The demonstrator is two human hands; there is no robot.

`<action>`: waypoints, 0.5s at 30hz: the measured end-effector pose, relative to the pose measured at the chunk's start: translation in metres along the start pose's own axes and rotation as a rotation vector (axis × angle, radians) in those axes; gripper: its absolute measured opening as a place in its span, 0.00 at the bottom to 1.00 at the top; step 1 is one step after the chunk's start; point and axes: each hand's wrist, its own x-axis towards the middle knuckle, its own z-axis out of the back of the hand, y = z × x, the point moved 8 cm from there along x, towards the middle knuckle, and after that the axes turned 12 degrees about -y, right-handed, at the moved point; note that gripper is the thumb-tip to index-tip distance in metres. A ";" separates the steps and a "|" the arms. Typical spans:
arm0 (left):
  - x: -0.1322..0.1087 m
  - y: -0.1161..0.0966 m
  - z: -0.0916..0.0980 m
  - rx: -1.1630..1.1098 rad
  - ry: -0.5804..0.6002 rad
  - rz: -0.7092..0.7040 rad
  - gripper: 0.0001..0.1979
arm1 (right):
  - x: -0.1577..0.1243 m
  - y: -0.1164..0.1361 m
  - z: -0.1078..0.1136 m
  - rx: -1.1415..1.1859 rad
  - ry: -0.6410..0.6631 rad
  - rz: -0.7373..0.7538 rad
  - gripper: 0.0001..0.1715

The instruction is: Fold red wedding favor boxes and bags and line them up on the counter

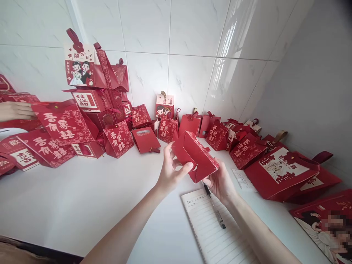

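Between my two hands a red paper gift box (196, 156) is held up over the white table, tilted so that its folded bottom flaps face me. My left hand (172, 170) grips its left side, the thumb pressed on a flap near the middle seam. From the right, my right hand (220, 181) holds the box's lower corner, fingers partly behind it. Just below the box, a black-capped pen (214, 206) lies on an open lined notebook (205, 229) with a few handwritten lines. My right forearm covers part of the page.
Stacked red gift boxes (90, 99) rise at the left against the tiled wall (192, 29). More boxes (167, 130) line the back; larger ones (280, 170) stand at the right. Another person's hand (16, 111) is at the far left, beside a box (64, 123).
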 end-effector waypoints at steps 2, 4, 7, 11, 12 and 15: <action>0.000 0.000 0.001 0.003 -0.007 -0.015 0.28 | 0.000 0.000 0.001 -0.022 -0.004 0.017 0.23; 0.002 0.000 0.007 0.008 -0.045 -0.040 0.25 | 0.002 0.003 0.003 -0.042 -0.025 0.084 0.24; 0.011 0.000 0.024 0.066 -0.128 -0.072 0.25 | 0.001 0.018 0.011 -0.116 -0.112 0.295 0.22; 0.025 0.004 0.034 0.218 -0.058 0.042 0.27 | -0.014 0.045 0.012 -0.354 -0.204 0.616 0.17; 0.026 0.006 0.031 0.248 0.021 0.085 0.28 | -0.018 0.051 0.011 -0.392 -0.210 0.677 0.16; 0.019 0.008 0.017 0.245 0.278 0.172 0.29 | -0.029 0.062 0.008 -0.445 -0.214 0.794 0.12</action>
